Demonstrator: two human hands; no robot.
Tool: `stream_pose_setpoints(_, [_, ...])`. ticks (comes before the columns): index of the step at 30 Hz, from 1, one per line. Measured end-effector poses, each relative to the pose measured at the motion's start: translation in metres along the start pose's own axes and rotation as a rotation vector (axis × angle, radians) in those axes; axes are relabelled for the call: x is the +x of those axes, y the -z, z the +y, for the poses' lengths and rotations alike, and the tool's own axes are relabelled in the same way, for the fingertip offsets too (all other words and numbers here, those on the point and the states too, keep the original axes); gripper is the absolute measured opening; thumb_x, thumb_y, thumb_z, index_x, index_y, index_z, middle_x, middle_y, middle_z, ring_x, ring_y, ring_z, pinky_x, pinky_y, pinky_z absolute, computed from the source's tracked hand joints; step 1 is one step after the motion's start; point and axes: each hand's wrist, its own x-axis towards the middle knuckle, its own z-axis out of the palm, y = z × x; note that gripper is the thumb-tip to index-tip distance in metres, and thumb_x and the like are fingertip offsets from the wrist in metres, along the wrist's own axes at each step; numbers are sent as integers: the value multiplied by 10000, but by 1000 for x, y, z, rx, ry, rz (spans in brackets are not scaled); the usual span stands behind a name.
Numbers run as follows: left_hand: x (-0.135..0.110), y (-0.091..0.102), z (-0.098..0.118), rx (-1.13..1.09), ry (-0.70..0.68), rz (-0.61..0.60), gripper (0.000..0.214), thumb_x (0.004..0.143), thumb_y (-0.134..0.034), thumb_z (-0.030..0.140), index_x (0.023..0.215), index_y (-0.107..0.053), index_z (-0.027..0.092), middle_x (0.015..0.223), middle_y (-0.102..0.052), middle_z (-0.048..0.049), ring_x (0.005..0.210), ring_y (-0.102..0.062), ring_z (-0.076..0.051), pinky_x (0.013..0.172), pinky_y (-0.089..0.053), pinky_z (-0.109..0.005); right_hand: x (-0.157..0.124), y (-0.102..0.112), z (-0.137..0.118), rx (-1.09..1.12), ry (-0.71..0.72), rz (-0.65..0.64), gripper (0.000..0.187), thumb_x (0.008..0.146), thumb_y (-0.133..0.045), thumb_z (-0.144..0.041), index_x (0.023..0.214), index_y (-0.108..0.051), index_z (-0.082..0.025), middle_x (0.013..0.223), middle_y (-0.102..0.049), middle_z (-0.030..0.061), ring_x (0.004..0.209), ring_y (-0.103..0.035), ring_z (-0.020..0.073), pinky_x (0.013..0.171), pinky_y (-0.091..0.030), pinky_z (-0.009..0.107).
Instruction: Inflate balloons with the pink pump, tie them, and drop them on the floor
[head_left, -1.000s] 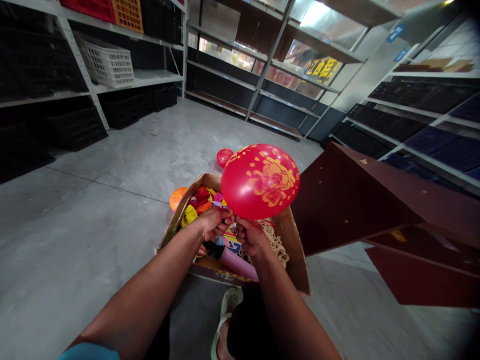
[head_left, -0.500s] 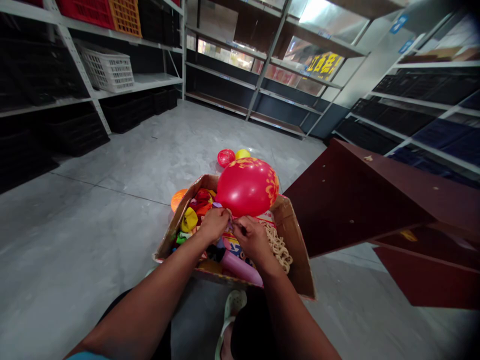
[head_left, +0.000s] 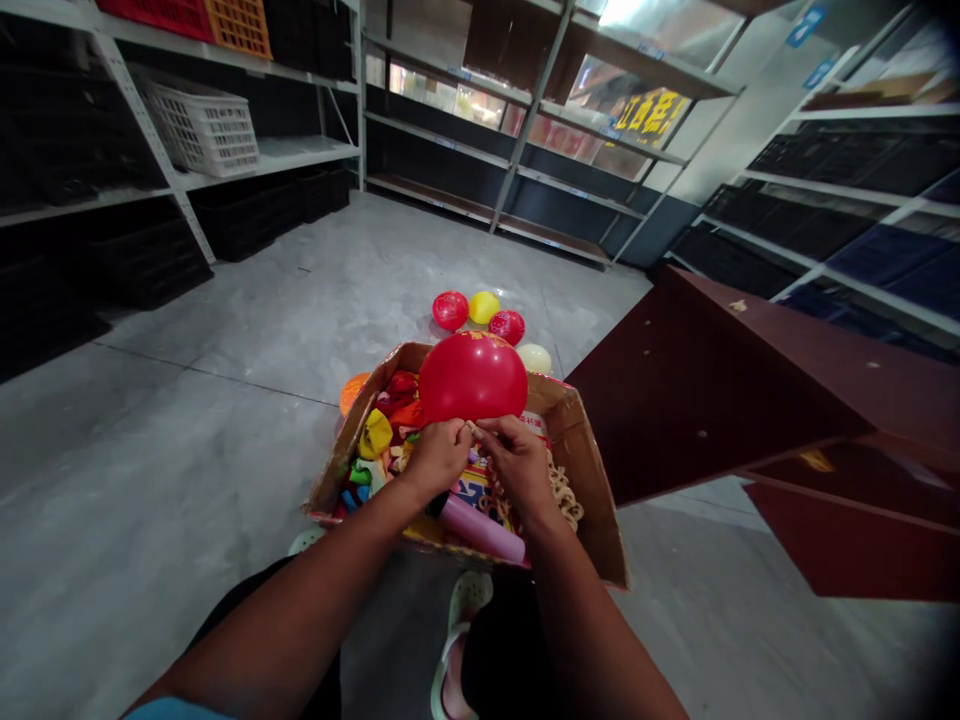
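Note:
A blown-up red balloon [head_left: 472, 376] sits just above an open cardboard box [head_left: 581, 470] on the floor. My left hand [head_left: 437, 457] and my right hand [head_left: 516, 462] are both closed, pinching the balloon's neck between them at its lower end. The box holds several loose coloured balloons [head_left: 384, 420], a pink pump [head_left: 480, 529] and a coil of pale string [head_left: 559, 492]. My foot in a light sandal [head_left: 457, 610] rests in front of the box.
Several inflated balloons [head_left: 484, 310] lie on the grey floor beyond the box, and an orange one [head_left: 351, 390] at its left. A dark red wooden cabinet [head_left: 750, 420] stands close at the right. Metal shelves with black crates and a white basket [head_left: 202, 125] line the walls.
The red balloon has come down from in front of me to just over the box and turned, so its gold print faces away. Both hands moved down with it, staying on its neck.

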Motion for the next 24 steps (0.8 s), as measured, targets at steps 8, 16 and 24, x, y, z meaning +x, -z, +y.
stream_pose_setpoints(8, [-6, -1, 9, 249, 16, -9, 348, 910, -293, 241, 854, -620, 136, 841, -671, -116, 776, -600, -201, 683, -362, -305, -4, -13, 2, 118, -225, 55, 182, 759, -594, -352, 709, -623, -180, 653, -621, 19, 576, -561, 143, 524, -449, 242])
stream_pose_setpoints(16, [-2, 1, 4, 74, -62, -34, 375, 922, -285, 289, 826, -618, 146, 800, -666, -87, 733, -589, -177, 667, -360, -288, -3, -17, 4, -186, -133, 142, 146, 794, -503, -288, 680, -508, -196, 621, -545, -10, 574, -497, 130, 543, -392, 239])
stream_pose_setpoints(24, [3, 5, -4, 20, 7, -81, 335, 885, -345, 308, 834, -636, 150, 799, -669, -82, 735, -579, -180, 656, -356, -287, -3, -12, -9, 334, -479, 16, 250, 722, -614, -437, 715, -574, -190, 522, -573, -37, 399, -461, 94, 389, -333, 204])
